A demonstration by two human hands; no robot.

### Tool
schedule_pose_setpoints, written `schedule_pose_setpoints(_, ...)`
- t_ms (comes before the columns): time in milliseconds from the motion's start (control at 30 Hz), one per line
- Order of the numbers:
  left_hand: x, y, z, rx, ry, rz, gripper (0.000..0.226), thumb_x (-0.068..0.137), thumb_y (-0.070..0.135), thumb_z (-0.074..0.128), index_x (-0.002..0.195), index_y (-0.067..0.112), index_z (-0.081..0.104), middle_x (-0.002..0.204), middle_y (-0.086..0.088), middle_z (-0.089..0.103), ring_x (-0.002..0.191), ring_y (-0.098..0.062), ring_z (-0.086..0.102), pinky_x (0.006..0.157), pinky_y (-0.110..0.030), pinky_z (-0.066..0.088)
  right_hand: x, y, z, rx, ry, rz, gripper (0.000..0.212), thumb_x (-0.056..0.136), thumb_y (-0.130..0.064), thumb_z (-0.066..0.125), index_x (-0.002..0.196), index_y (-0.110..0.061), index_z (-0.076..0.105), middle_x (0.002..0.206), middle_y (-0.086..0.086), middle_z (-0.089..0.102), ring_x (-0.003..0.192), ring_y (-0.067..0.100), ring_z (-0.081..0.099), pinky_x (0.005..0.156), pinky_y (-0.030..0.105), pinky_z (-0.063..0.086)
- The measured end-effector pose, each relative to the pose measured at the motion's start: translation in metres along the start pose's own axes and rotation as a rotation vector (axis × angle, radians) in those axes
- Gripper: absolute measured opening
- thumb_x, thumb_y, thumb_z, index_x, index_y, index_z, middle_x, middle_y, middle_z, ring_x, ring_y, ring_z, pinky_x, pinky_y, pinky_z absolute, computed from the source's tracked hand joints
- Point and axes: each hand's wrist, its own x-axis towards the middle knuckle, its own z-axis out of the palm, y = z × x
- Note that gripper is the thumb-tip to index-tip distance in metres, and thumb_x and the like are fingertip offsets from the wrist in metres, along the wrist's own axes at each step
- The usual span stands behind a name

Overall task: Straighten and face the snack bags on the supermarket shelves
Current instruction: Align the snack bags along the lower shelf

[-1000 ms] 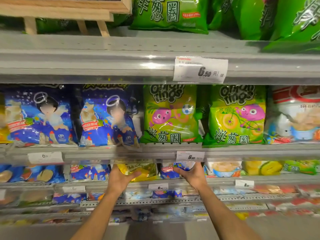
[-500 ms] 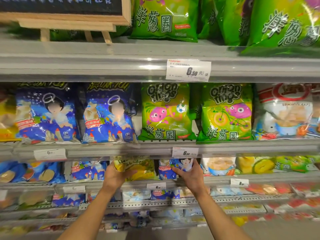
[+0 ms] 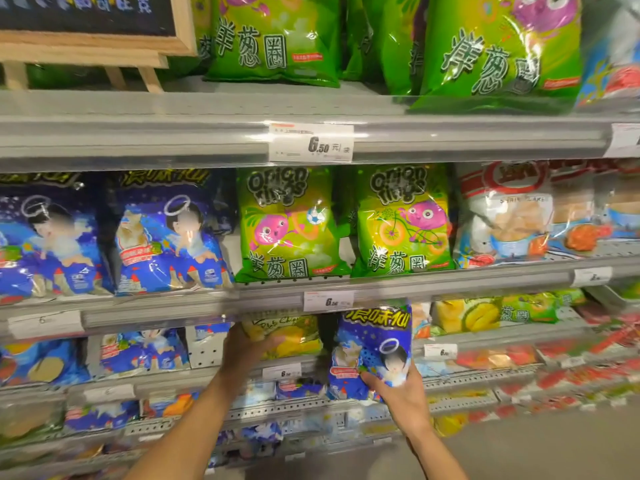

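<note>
Our right hand (image 3: pixel 398 393) grips the lower part of a blue snack bag (image 3: pixel 372 341), fingers curled round it, holding it upright just in front of the shelf (image 3: pixel 502 336), right of centre. Our left hand (image 3: pixel 242 351) holds a yellow bag (image 3: pixel 298 336) just to the left on that shelf, thumb across its front.

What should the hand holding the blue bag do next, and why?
Probably stand the blue bag upright in the dark gap beside the yellow bag. The right hand grips it out in front of the shelf, and the left hand holds the yellow bag.
</note>
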Motion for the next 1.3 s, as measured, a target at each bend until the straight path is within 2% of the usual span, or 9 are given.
schedule_pose_setpoints(67,0.0,0.007,0.022,-0.026,-0.008,-0.026,0.062,0.047,0.026,0.097,0.091,-0.005,0.066,0.086,-0.014,0.073,0.083,-0.028,0.069,0.073,-0.037,0.057,-0.005,0.005,-0.016,0.013,0.036,0.016,0.057,0.066,-0.01,0.094,0.113,-0.019,0.063,0.097,-0.003,0.079,0.089,0.012,0.075,0.072,0.021,0.058)
schedule_pose_setpoints(167,-0.001,0.016,0.049,-0.011,0.027,-0.037,0.057,0.042,0.036,0.097,0.074,0.008,0.059,0.077,-0.01,0.065,0.077,-0.025,0.062,0.07,-0.032,0.05,-0.008,0.007,-0.036,0.028,0.067,0.029,0.06,0.067,-0.01,0.094,0.118,-0.013,0.062,0.104,0.005,0.077,0.098,0.022,0.073,0.091,0.042,0.057)
schedule_pose_setpoints(300,0.0,0.017,0.074,0.0,0.05,-0.001,0.047,0.054,0.026,0.098,0.067,0.016,0.054,0.066,-0.001,0.059,0.071,-0.022,0.057,0.059,-0.026,0.044,-0.005,0.007,-0.055,0.05,0.074,0.026,0.059,0.067,-0.003,0.092,0.115,-0.017,0.062,0.098,-0.001,0.079,0.091,0.015,0.075,0.078,0.028,0.059)
schedule_pose_setpoints(533,0.006,0.014,0.098,-0.025,0.025,-0.002,0.046,0.066,0.015,0.092,0.104,0.002,0.069,0.092,-0.011,0.069,0.092,-0.029,0.067,0.076,-0.029,0.045,0.004,0.013,-0.063,0.035,-0.017,0.013,0.066,0.063,-0.006,0.095,0.12,-0.013,0.061,0.099,-0.002,0.08,0.093,0.015,0.075,0.075,0.024,0.059)
schedule_pose_setpoints(767,0.014,0.019,0.101,0.267,-0.15,-0.068,0.05,0.074,0.039,0.085,0.111,0.012,0.063,0.102,-0.005,0.065,0.104,-0.029,0.064,0.078,-0.028,0.045,0.002,0.016,-0.047,0.002,-0.109,0.046,0.072,0.063,-0.015,0.096,0.124,-0.018,0.059,0.102,-0.005,0.079,0.095,0.012,0.075,0.072,0.021,0.059)
schedule_pose_setpoints(867,0.011,0.014,0.086,0.408,-0.162,0.065,0.055,0.07,0.039,0.087,0.114,0.017,0.064,0.111,-0.006,0.068,0.106,-0.027,0.064,0.086,-0.032,0.05,-0.003,0.01,-0.033,-0.007,-0.136,0.034,0.067,0.066,-0.011,0.094,0.123,-0.021,0.059,0.1,-0.011,0.078,0.092,0.005,0.074,0.069,0.014,0.056)
schedule_pose_setpoints(1000,-0.007,-0.014,0.039,0.563,-0.131,0.234,0.072,0.079,0.042,0.081,0.138,0.012,0.053,0.138,-0.009,0.054,0.131,-0.029,0.046,0.108,-0.036,0.037,-0.013,0.002,-0.006,-0.037,-0.172,0.012,0.065,0.068,-0.008,0.093,0.122,-0.018,0.06,0.103,-0.009,0.078,0.094,0.007,0.074,0.072,0.014,0.056)
schedule_pose_setpoints(1167,-0.036,-0.051,-0.037,0.806,-0.001,0.446,0.042,0.09,0.033,0.065,0.122,0.006,0.066,0.122,-0.015,0.064,0.113,-0.034,0.06,0.098,-0.041,0.05,-0.031,-0.006,0.047,-0.043,-0.221,0.005,0.063,0.061,-0.025,0.096,0.114,-0.026,0.063,0.104,-0.01,0.078,0.096,0.01,0.074,0.082,0.028,0.059)
schedule_pose_setpoints(1300,-0.052,-0.073,-0.088,0.945,0.007,0.495,0.047,0.076,0.021,0.081,0.117,0.003,0.067,0.116,-0.017,0.065,0.102,-0.033,0.066,0.088,-0.043,0.058,-0.043,-0.012,0.094,-0.038,-0.248,-0.03,0.061,0.063,-0.015,0.095,0.115,-0.022,0.063,0.102,-0.019,0.076,0.094,0.0,0.072,0.075,0.015,0.057)
